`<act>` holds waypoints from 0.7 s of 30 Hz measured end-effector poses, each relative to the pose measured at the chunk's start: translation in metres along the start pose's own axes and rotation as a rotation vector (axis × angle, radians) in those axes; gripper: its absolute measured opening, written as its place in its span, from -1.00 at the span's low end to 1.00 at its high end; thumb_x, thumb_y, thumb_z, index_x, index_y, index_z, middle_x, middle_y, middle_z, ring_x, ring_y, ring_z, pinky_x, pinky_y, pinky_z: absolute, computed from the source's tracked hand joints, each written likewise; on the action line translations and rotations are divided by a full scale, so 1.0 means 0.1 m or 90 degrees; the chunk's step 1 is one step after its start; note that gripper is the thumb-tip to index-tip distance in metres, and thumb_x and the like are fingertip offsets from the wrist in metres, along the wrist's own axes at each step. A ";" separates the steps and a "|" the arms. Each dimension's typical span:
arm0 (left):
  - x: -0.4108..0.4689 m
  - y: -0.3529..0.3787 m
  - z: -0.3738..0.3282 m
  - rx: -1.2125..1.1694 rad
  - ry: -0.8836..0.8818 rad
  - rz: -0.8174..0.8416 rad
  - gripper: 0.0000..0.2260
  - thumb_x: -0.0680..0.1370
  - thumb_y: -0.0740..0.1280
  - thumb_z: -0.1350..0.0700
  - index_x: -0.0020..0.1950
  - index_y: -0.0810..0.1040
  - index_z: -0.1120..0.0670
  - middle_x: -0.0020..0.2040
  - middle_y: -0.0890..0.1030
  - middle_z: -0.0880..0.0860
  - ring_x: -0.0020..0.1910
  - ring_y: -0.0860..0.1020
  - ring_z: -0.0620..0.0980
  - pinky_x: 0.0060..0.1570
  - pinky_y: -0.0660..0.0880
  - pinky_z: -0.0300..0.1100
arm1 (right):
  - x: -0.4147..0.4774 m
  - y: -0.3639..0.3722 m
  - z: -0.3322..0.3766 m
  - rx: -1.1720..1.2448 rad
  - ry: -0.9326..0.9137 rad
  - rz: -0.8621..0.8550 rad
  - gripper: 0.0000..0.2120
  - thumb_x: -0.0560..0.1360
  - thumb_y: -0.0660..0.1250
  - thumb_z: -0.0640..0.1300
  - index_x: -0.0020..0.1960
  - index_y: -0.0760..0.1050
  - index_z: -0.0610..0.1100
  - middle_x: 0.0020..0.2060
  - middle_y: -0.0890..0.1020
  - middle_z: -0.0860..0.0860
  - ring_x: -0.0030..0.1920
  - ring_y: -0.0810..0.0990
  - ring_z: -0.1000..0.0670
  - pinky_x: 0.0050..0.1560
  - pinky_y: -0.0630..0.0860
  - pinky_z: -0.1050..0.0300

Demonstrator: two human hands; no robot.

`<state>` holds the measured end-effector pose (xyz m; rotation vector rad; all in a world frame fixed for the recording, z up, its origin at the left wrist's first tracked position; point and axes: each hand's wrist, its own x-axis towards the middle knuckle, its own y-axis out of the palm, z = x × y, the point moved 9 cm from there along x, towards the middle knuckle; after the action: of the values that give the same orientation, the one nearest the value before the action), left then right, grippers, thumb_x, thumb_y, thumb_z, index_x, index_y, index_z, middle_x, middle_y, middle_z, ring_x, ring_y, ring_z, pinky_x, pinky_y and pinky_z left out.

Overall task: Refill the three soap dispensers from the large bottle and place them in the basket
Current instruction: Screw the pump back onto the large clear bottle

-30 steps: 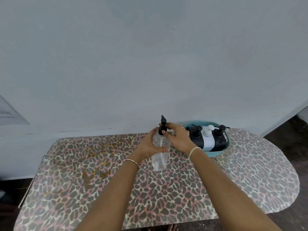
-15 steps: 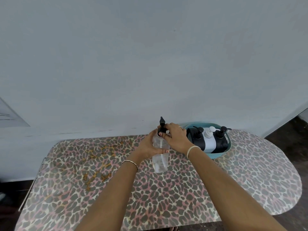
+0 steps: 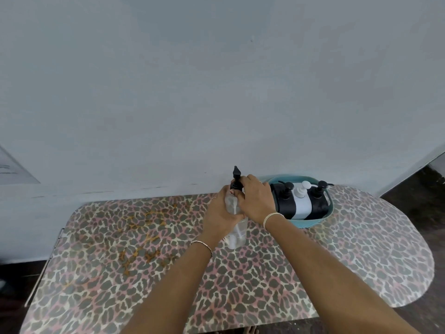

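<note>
A tall clear bottle [image 3: 237, 233] with a black pump top [image 3: 236, 175] stands upright on the table near the wall. My left hand [image 3: 220, 214] grips its body from the left. My right hand [image 3: 256, 200] curls round its neck and pump collar from the right. Just to the right, a teal basket [image 3: 310, 221] holds three dispensers side by side: a black one [image 3: 285, 204], a white one [image 3: 303, 204] and another black one [image 3: 319, 204]. The upper part of the clear bottle is hidden by my hands.
The table wears a leopard-print cover [image 3: 134, 261] with orange-brown stains on its left half. A pale wall [image 3: 216, 92] rises right behind the bottle and basket. The table's right end is rounded, with dark floor [image 3: 419, 196] beyond it.
My right hand has shifted round the pump collar, now covering more of the bottle's neck. Bottle, left hand and basket stay in place.
</note>
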<state>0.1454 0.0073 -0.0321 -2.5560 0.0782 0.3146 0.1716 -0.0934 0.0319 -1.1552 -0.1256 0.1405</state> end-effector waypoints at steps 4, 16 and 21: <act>-0.05 0.04 0.00 0.094 -0.018 -0.058 -0.21 0.25 0.48 -0.21 0.39 0.21 -0.11 0.27 0.44 -0.07 0.17 0.52 -0.04 0.02 0.57 0.01 | -0.02 -0.01 0.00 0.003 0.002 -0.010 -0.76 0.60 0.16 0.01 0.15 0.46 -0.09 -0.02 0.50 -0.01 -0.09 0.52 -0.10 -0.05 0.25 0.09; -0.16 0.14 -0.26 0.202 0.018 -0.147 -0.32 0.36 0.45 -0.02 0.39 0.23 0.04 0.27 0.42 0.03 0.22 0.45 0.02 0.07 0.45 -0.10 | -0.15 -0.08 -0.19 0.010 0.047 -0.045 -0.80 0.58 0.19 -0.07 0.12 0.46 -0.15 -0.01 0.51 -0.06 -0.12 0.52 -0.14 -0.01 0.33 0.04; -0.14 0.21 -0.25 0.226 0.007 -0.177 -0.35 0.36 0.42 -0.05 0.37 0.23 0.02 0.27 0.43 0.02 0.25 0.45 0.02 0.16 0.46 -0.01 | -0.21 -0.09 -0.27 0.018 0.067 -0.057 -0.79 0.58 0.19 -0.07 0.12 0.46 -0.16 -0.01 0.52 -0.08 -0.10 0.52 -0.16 -0.02 0.35 0.02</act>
<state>0.1342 -0.0238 -0.0189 -2.1815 -0.1991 0.1617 0.1562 -0.1250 0.0292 -1.1240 -0.0826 0.0022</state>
